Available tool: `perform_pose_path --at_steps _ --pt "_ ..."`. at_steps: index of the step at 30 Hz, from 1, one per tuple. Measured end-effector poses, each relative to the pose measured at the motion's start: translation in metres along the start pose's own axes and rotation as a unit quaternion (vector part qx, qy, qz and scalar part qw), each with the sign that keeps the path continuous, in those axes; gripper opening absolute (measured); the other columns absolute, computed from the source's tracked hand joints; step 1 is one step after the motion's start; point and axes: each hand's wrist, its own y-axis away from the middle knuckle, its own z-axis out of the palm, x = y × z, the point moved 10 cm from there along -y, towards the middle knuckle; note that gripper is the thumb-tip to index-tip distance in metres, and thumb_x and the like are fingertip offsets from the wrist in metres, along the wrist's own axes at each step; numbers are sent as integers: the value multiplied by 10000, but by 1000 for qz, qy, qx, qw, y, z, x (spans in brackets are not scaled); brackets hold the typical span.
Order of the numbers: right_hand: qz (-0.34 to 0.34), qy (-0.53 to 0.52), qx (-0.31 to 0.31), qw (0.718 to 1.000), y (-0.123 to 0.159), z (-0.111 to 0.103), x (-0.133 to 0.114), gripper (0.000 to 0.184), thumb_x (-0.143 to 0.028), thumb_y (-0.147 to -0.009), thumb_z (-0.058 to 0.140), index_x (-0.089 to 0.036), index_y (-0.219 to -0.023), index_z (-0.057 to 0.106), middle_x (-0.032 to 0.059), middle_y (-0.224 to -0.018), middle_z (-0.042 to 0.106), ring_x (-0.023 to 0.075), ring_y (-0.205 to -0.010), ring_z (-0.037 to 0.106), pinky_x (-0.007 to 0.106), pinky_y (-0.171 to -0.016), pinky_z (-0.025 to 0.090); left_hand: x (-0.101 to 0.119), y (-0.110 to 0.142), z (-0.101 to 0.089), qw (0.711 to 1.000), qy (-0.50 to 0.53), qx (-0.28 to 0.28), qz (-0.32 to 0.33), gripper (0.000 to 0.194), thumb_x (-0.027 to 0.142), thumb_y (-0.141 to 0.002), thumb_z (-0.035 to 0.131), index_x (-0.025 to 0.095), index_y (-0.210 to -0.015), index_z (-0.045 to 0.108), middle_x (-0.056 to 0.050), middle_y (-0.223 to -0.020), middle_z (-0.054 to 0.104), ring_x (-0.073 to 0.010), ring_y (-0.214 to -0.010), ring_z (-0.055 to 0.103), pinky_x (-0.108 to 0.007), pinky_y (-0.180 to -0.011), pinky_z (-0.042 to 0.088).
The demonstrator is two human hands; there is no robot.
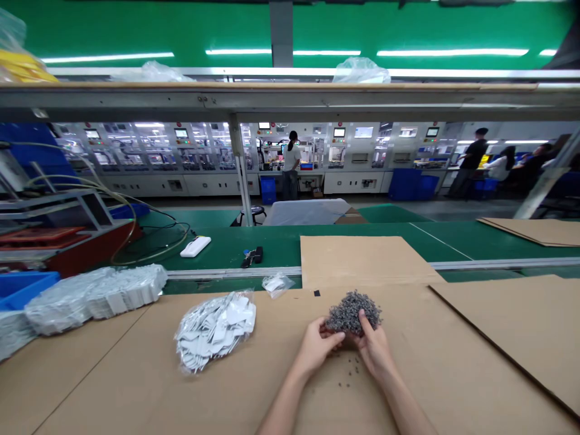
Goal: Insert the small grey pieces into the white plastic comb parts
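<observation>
A heap of small dark-grey metallic-looking parts (pixel 356 311) sits between my two hands over the cardboard; each part is too small to name. My left hand (pixel 317 345) curls against the heap's near left side, its thumb pointing inward. From the right, my right hand (pixel 372 345) grips the heap, with its thumb on top and its other fingers partly hidden beneath. Several loose parts (pixel 348 385) of the same sort lie on the cardboard sheet (pixel 254 399) just below my hands. Whether a clear bag encloses the heap, I cannot tell.
To the left lies a clear bag of flat white pieces (pixel 217 329), with stacked white pieces (pixel 99 296) beyond it. A small clear bag (pixel 277 284) rests near the table's metal rail. More cardboard (pixel 512 326) is at right. People work near machines in the background.
</observation>
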Motion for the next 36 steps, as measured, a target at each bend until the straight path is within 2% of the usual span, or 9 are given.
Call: perform_pose_path --at_steps 5,9,12,17,21,24,29,32,36 --pt "-47 55 42 996 -2 -11 -4 403 -337 -603 686 -211 -950 524 31 -907 641 230 -830 592 353 -618 529 -5 -8 -28 995 64 77 9 362 308 -586 702 120 -858 554 -16 -674 572 -108 -559 544 -216 -549 438" --pt "-43 25 23 998 -2 -6 -6 421 -335 -606 683 -218 -976 518 32 -955 626 224 -861 580 364 -648 524 -7 -10 -39 994 42 102 17 282 315 -619 671 126 -799 565 -25 -690 583 -100 -567 537 -202 -545 439" --pt "-33 -13 25 999 -1 -6 -9 353 -351 -639 655 -238 -952 540 6 -942 632 197 -847 584 343 -661 517 -7 -6 -38 993 13 113 17 258 266 -591 688 122 -777 582 -20 -649 587 -76 -464 485 -176 -450 398" --pt "-21 -5 15 1000 0 -3 -7 321 -347 -618 674 -233 -897 565 -5 -894 643 197 -799 596 347 -644 517 1 -2 -11 999 -8 32 16 450 199 -570 694 142 -994 551 -58 -836 617 -117 -585 539 -200 -508 422" --pt "-16 -17 -1 1000 0 2 -2 297 -330 -644 659 -208 -896 560 12 -874 642 191 -766 597 354 -640 520 2 -6 -21 997 5 68 25 170 221 -590 680 112 -675 581 -1 -554 563 -97 -501 486 -181 -464 377" --pt "-30 -7 13 999 0 -1 -4 320 -309 -633 672 -219 -915 550 3 -882 637 183 -778 590 347 -641 520 2 -8 -28 996 26 81 29 184 245 -614 672 115 -607 542 30 -469 493 -68 -438 431 -169 -444 350" --pt "-8 -23 3 1000 3 2 -3 303 -332 -660 646 -244 -934 549 -15 -881 643 173 -771 596 307 -613 521 11 -3 -33 988 127 85 33 201 296 -697 600 141 -810 541 -35 -777 572 -111 -668 547 -219 -625 438" --pt "-1 -46 -10 999 4 6 -4 310 -327 -682 630 -236 -964 540 -1 -907 641 172 -779 597 305 -618 522 14 0 -29 977 201 67 25 298 220 -659 639 167 -933 534 -67 -1011 542 -158 -843 549 -243 -691 446" --pt "-15 -36 -15 999 5 6 -6 298 -295 -674 646 -218 -943 545 8 -911 641 182 -803 592 326 -648 521 -3 -1 -7 983 176 -6 -51 477 130 -564 714 146 -1004 529 -97 -1003 571 -185 -838 561 -256 -674 456"
